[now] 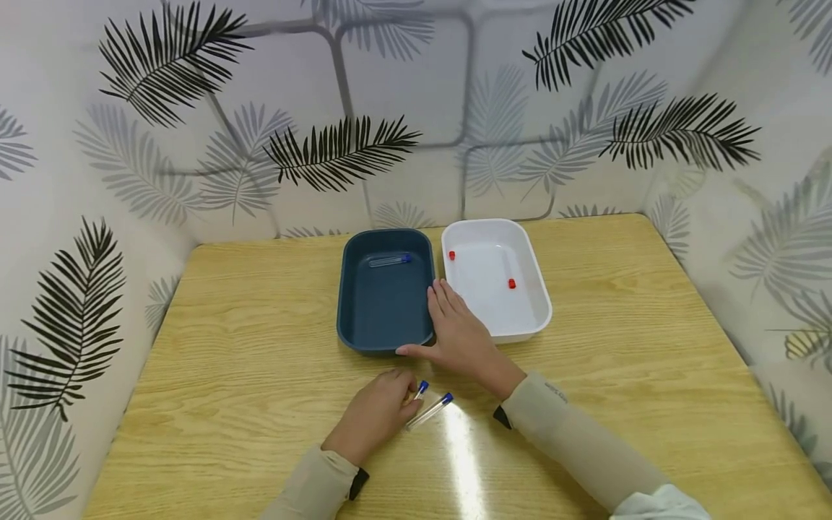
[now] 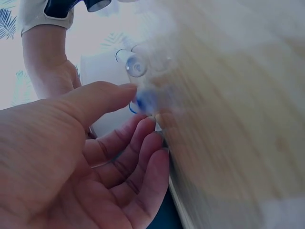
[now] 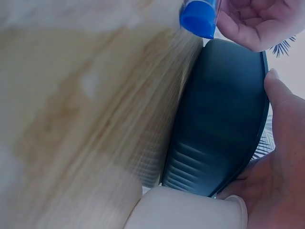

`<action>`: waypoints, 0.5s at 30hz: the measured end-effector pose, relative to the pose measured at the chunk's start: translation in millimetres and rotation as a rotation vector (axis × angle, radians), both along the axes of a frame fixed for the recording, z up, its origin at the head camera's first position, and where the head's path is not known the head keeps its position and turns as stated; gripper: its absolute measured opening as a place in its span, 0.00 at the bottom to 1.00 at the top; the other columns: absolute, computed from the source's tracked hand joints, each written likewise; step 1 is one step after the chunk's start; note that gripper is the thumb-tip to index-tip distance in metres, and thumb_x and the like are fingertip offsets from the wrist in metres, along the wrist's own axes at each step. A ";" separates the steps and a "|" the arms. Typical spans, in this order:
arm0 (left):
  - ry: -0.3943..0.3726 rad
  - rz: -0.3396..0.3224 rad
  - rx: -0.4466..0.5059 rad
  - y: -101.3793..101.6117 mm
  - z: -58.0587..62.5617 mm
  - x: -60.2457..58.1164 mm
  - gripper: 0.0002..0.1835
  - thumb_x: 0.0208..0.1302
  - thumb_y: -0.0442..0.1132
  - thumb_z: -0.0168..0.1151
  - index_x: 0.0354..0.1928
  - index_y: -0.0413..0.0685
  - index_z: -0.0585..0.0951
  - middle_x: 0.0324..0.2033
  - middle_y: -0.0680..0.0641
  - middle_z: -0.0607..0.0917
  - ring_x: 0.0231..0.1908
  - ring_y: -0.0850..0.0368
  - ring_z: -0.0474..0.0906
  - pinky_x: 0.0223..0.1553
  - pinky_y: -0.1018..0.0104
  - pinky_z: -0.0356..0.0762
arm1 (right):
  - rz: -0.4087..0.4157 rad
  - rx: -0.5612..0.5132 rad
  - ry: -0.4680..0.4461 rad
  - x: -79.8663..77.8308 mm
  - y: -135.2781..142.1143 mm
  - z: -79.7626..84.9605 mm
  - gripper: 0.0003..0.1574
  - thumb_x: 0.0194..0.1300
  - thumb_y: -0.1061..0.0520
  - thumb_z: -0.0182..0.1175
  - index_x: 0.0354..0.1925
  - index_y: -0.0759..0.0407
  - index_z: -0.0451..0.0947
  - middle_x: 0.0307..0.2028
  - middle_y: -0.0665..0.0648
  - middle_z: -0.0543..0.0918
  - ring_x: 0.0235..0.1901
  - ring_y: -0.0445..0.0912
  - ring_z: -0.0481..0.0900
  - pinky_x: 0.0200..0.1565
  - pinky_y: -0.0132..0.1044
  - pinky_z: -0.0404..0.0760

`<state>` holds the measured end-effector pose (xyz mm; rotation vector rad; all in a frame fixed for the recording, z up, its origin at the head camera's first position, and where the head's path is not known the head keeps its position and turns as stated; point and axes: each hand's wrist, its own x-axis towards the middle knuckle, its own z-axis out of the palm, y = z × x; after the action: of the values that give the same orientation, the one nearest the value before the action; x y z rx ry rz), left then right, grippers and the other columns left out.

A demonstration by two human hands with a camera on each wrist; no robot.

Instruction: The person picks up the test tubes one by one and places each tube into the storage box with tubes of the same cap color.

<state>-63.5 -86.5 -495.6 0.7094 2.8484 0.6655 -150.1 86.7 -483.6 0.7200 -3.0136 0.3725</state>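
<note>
My left hand (image 1: 383, 408) pinches a clear test tube with a blue cap (image 1: 422, 387) between thumb and curled fingers, low over the table; most of this tube is hidden by the hand. In the left wrist view the held tube (image 2: 147, 101) is blurred at the thumb tip. A second blue-capped test tube (image 1: 430, 412) lies on the table just right of that hand. My right hand (image 1: 461, 336) rests with straight fingers on the right rim of the dark blue tray (image 1: 347, 289), its thumb at the front rim. Inside that tray lies another blue-capped tube (image 1: 390, 260).
Against the dark tray's right side stands a white tray (image 1: 536, 289), holding a red cap (image 1: 511, 284) and another red cap (image 1: 451, 256). Both trays are on the wooden table (image 1: 260, 325). A leaf-patterned cloth (image 1: 403, 94) hangs behind.
</note>
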 end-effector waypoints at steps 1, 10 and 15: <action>-0.004 0.004 0.000 0.1 -0.6 -0.3 0.08 0.60 0.44 0.64 0.34 0.50 0.75 0.25 0.58 0.70 0.26 0.63 0.67 0.28 0.70 0.68 | 0.000 -0.001 0.003 0.0 -0.1 0.0 0.76 0.45 0.12 0.37 0.70 0.67 0.44 0.71 0.63 0.45 0.71 0.50 0.36 0.67 0.40 0.41; -0.021 0.026 0.023 1.1 -3.3 -1.5 0.08 0.60 0.43 0.64 0.33 0.51 0.74 0.24 0.58 0.70 0.26 0.64 0.67 0.27 0.70 0.68 | -0.007 -0.007 -0.008 1.8 -0.6 2.8 0.75 0.45 0.12 0.39 0.70 0.67 0.44 0.71 0.63 0.45 0.71 0.50 0.37 0.67 0.41 0.44; -0.035 0.040 0.035 1.9 -4.0 -1.9 0.08 0.59 0.42 0.64 0.32 0.51 0.74 0.24 0.58 0.70 0.24 0.64 0.67 0.26 0.70 0.68 | -0.009 0.002 -0.017 2.3 -0.7 3.3 0.76 0.45 0.12 0.38 0.71 0.67 0.44 0.71 0.63 0.45 0.71 0.51 0.37 0.67 0.41 0.44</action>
<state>-65.4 -84.6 -499.6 0.6414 2.8321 0.7278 -147.8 86.0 -480.2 0.7069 -3.0320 0.3776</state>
